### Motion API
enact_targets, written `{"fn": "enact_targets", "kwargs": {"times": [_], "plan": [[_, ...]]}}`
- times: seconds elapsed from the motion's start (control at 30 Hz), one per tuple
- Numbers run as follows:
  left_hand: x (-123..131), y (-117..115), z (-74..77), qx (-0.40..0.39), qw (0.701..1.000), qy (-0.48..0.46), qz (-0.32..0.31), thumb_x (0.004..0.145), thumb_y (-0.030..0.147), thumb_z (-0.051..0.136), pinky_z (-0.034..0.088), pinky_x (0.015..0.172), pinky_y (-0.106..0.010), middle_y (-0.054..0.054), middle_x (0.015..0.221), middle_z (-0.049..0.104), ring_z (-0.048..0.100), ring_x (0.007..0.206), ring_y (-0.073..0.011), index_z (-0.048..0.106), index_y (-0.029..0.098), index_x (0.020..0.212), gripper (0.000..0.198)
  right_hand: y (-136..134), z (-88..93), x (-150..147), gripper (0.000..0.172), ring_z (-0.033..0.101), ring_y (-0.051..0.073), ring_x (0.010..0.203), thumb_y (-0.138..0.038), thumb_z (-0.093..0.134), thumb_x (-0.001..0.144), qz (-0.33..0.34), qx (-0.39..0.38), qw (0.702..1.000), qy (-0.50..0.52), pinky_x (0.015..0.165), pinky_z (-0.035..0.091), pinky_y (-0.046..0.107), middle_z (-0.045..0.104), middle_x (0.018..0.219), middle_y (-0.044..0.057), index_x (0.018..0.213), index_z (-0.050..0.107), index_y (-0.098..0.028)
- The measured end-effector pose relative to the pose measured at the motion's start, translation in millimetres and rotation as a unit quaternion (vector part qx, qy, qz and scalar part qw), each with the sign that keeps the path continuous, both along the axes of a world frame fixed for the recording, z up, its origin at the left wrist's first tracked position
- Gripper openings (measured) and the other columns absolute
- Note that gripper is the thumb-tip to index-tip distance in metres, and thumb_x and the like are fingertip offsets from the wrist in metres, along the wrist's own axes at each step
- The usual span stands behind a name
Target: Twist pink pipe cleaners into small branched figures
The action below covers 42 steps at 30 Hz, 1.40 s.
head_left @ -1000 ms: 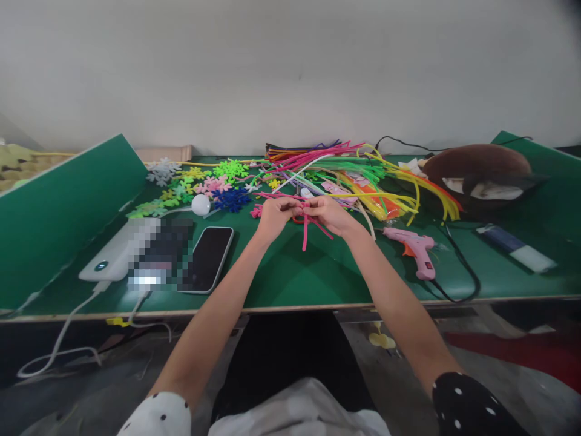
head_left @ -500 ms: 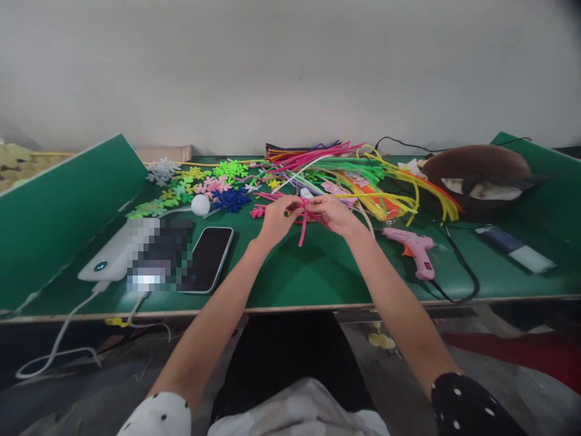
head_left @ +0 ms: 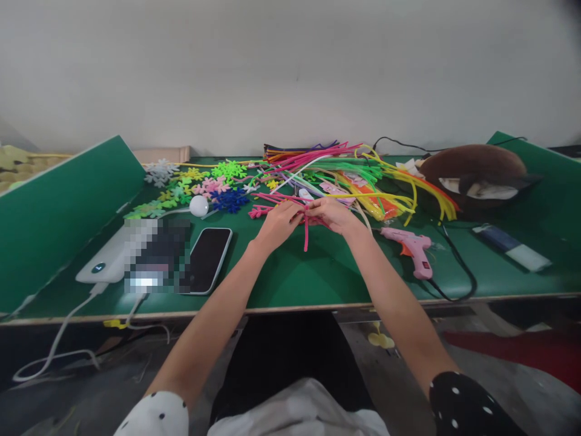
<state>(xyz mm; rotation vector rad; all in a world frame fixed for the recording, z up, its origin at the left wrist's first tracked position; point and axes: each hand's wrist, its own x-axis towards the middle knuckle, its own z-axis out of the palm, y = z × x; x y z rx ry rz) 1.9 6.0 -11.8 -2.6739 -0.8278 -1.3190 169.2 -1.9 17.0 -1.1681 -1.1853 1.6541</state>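
Pink pipe cleaners [head_left: 305, 236] are pinched between my two hands above the middle of the green table, with one end hanging down toward me. My left hand [head_left: 282, 219] grips them from the left, fingers closed. From the other side, my right hand [head_left: 331, 214] pinches them with thumb and fingertips. The join between the pieces is mostly hidden by my fingers. More pink pieces [head_left: 258, 211] stick out just left of my left hand. Behind both hands lies a heap of loose pipe cleaners [head_left: 327, 160] in several colours.
Snowflake shapes [head_left: 230, 200] in several colours lie at the back left. A phone [head_left: 206, 260], a white power bank [head_left: 109, 248] and a small round lamp [head_left: 198, 206] are on the left. To the right are a pink glue gun [head_left: 411, 248] and a brown plush [head_left: 476, 172].
My left fingers have closed in tighter around the pink pipe cleaners. The hanging end now points straighter down and has shifted slightly right.
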Motion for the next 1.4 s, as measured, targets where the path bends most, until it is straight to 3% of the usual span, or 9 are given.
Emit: {"fn": "enact_targets", "kwargs": {"times": [0.3,0.63,0.9,1.03,1.13,1.23,1.3,1.33,1.4], "plan": [[-3.1,-0.4,0.3,0.057,0.996,0.063,0.009,0.089,0.020,0.042,0.049,0.067,-0.027,-0.008,0.080,0.066,0.062,0.076,-0.0146,0.060,0.013,0.087,0.019,-1.2,5.8,0.3,0.010,0.052,0.007,0.044,-0.004,0.057,0.063,0.005,-0.061,0.998,0.005,0.050,0.045,0.020,0.057,0.050,0.000,0.060,0.059,-0.012],[-0.5,-0.1,-2.0,0.100,0.989,0.104,0.039,0.087,0.017,0.043,0.045,0.059,-0.025,-0.008,0.072,0.065,0.061,0.067,-0.0153,0.059,0.012,0.078,0.019,1.7,-1.6,-3.3,0.011,0.052,0.009,0.044,-0.004,0.061,0.060,-0.028,0.019,0.997,-0.074,0.050,0.044,0.021,0.056,0.045,-0.001,0.054,0.060,-0.014],[4.3,-2.6,-4.0,-0.057,0.996,0.029,0.056,0.078,0.013,0.050,0.038,0.055,-0.024,-0.003,0.063,0.059,0.051,0.056,-0.0121,0.055,0.014,0.066,0.013,1.0,-5.7,-8.4,0.009,0.054,0.010,0.050,-0.009,0.064,0.060,-0.034,0.127,0.986,-0.106,0.056,0.045,0.024,0.057,0.050,-0.001,0.056,0.058,-0.015],[8.1,-4.1,2.0,-0.194,0.977,-0.062,0.065,0.070,0.011,0.054,0.035,0.052,-0.023,0.001,0.056,0.055,0.046,0.052,-0.0096,0.054,0.015,0.060,0.011,2.4,-9.1,-6.1,0.002,0.056,0.013,0.058,-0.015,0.060,0.064,-0.006,0.221,0.965,-0.139,0.060,0.044,0.026,0.060,0.058,0.000,0.064,0.059,-0.016],[10.5,-5.4,9.7,-0.344,0.929,-0.130,0.054,0.066,0.011,0.055,0.031,0.048,-0.021,0.003,0.050,0.051,0.043,0.048,-0.0078,0.054,0.014,0.056,0.011,2.5,-8.4,-3.5,0.003,0.054,0.013,0.059,-0.019,0.057,0.067,0.014,0.276,0.943,-0.185,0.059,0.041,0.026,0.058,0.059,0.000,0.067,0.059,-0.016],[11.3,-6.3,15.7,-0.518,0.834,-0.190,0.021,0.068,0.015,0.055,0.028,0.043,-0.020,0.004,0.044,0.044,0.038,0.040,-0.0058,0.049,0.014,0.052,0.017,1.9,-6.5,-2.4,0.004,0.051,0.012,0.058,-0.019,0.054,0.069,0.033,0.298,0.931,-0.210,0.058,0.037,0.026,0.057,0.060,-0.001,0.068,0.058,-0.017],[11.4,-6.7,16.3,-0.561,0.803,-0.199,0.000,0.069,0.017,0.055,0.027,0.042,-0.020,0.004,0.044,0.044,0.038,0.039,-0.0055,0.049,0.015,0.052,0.018,2.3,-6.3,-2.5,0.004,0.049,0.012,0.057,-0.019,0.053,0.069,0.031,0.304,0.926,-0.224,0.057,0.035,0.025,0.055,0.059,-0.001,0.067,0.057,-0.017],[11.5,-6.8,15.5,-0.547,0.816,-0.187,-0.001,0.069,0.017,0.055,0.027,0.042,-0.020,0.003,0.045,0.045,0.038,0.039,-0.0059,0.049,0.014,0.053,0.018,3.1,-6.9,-2.5,0.004,0.048,0.012,0.056,-0.019,0.053,0.068,0.023,0.305,0.924,-0.231,0.056,0.034,0.025,0.054,0.058,-0.002,0.066,0.056,-0.017],[12.1,-7.1,12.3,-0.454,0.879,-0.146,0.018,0.071,0.017,0.055,0.028,0.045,-0.021,0.003,0.046,0.046,0.040,0.043,-0.0069,0.051,0.015,0.054,0.017,5.5,-9.2,-2.3,0.003,0.046,0.012,0.056,-0.018,0.053,0.067,-0.003,0.299,0.922,-0.246,0.056,0.033,0.025,0.053,0.057,-0.002,0.064,0.055,-0.017]]}}
